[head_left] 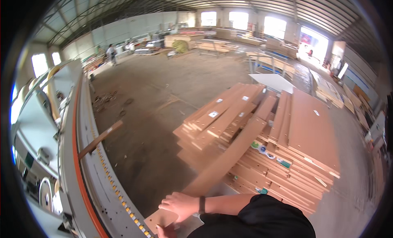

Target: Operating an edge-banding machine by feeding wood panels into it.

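Note:
A long, narrow brown wood panel (225, 164) slants from the stack toward the lower middle, blurred in its middle stretch. My right hand (180, 205), with a dark band at the wrist, is closed over the panel near its close end. At the lower edge, my left hand (166, 232) shows only in part, its thumb pressed on the panel's end. The panel's far end lies over the stack of brown boards (313, 127). Just left of my hands runs the machine's pale bed (104, 172), edged with yellow rollers.
A short brown strip (100, 140) juts from the long machine (49, 135), which has an orange edge. Some stacked boards carry white labels and green tags. Farther back are more board piles (184, 38), a metal rack (268, 62) and a person (111, 55). Scraps (106, 99) lie on the floor.

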A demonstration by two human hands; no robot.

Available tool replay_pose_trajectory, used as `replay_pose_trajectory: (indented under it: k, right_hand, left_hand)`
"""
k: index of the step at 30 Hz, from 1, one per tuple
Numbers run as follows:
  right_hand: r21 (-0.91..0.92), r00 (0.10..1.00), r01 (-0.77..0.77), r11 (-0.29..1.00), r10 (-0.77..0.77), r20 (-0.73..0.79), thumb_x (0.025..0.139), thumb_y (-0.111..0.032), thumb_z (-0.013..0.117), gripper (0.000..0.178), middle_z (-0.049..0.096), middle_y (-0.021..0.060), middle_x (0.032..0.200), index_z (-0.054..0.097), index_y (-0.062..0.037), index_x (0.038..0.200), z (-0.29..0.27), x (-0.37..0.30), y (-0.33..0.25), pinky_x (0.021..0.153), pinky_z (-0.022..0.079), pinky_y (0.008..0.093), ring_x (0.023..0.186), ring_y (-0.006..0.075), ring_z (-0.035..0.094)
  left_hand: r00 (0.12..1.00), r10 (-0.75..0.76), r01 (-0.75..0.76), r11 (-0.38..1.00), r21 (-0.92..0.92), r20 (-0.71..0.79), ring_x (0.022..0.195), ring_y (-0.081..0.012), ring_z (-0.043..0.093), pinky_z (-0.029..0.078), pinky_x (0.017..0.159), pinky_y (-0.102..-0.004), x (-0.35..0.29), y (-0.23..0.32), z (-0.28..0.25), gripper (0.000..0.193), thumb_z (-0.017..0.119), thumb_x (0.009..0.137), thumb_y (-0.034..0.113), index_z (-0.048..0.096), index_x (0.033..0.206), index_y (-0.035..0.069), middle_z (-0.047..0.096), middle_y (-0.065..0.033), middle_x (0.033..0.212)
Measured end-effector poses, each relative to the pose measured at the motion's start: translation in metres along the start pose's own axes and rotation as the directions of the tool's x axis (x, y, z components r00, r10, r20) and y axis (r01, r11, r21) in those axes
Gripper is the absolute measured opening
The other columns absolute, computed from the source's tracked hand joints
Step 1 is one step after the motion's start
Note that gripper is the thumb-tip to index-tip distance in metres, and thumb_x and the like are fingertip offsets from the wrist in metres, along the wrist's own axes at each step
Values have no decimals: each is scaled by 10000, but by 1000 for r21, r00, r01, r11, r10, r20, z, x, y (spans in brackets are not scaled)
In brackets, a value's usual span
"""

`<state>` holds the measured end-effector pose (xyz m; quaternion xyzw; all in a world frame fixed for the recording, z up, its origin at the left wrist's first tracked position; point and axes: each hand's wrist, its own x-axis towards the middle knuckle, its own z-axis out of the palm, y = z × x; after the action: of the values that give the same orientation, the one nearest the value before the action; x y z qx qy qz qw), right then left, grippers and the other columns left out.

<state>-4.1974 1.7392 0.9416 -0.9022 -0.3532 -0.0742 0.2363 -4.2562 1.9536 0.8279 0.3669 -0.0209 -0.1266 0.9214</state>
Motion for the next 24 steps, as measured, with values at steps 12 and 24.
replay_pose_trajectory:
  k: [12, 24]
  right_hand:
    - [-222, 922, -20, 975, 103, 373, 634, -383, 858, 723, 693, 96, 1150, 623, -110, 1260, -62, -30, 25, 934, 516, 437, 1099, 307, 663]
    - [-146, 810, -44, 988, 121, 574, 622, -466, 854, 817, 678, 137, 1204, 601, -78, 1294, 80, -19, -4, 991, 519, 455, 1152, 335, 649]
  left_hand:
    - [602, 257, -468, 881, -73, -756, 1396, -273, 488, 346, 1166, -510, -134, 67, -155, 548, 505, 1063, 516, 519, 1492, 176, 554, -32, 1501]
    - [225, 320, -255, 931, 261, -920, 841, -148, 702, 581, 701, -325, -178, 33, -228, 306, 615, 1053, 346, 655, 1166, 64, 727, -38, 1014]
